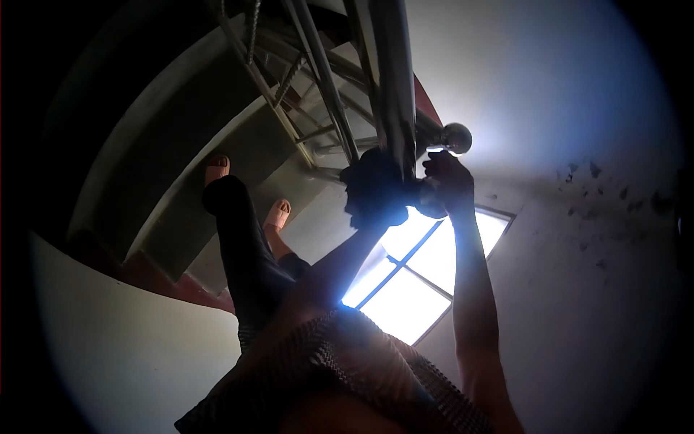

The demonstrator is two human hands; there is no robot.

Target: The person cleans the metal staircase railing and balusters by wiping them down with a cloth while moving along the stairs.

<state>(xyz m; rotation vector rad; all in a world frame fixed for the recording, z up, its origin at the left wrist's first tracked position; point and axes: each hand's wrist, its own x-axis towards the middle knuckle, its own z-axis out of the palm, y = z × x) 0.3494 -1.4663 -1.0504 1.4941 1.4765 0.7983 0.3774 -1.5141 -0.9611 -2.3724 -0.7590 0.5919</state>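
Observation:
A shiny metal handrail [394, 79] comes down from the top of the view toward both hands. My left hand [390, 211] is closed around a dark, bunched cloth [372, 177] and presses it to the rail's left side. Strong backlight hides most of its fingers. On the rail's other side, my right hand [450, 177] has its fingers curled in. A dark rounded piece under them looks like part of the same cloth, though shadow blurs its outline. Just above the right hand, a round metal ball [456, 137] caps a bar of the railing.
Curved stairs [181, 173] with pale edges descend at the left, and my sandalled feet [277, 215] are on them. Metal balusters [322, 79] stand beside the rail. Behind my arms is a bright paned window [408, 300]. The pale wall [578, 289] has dark marks.

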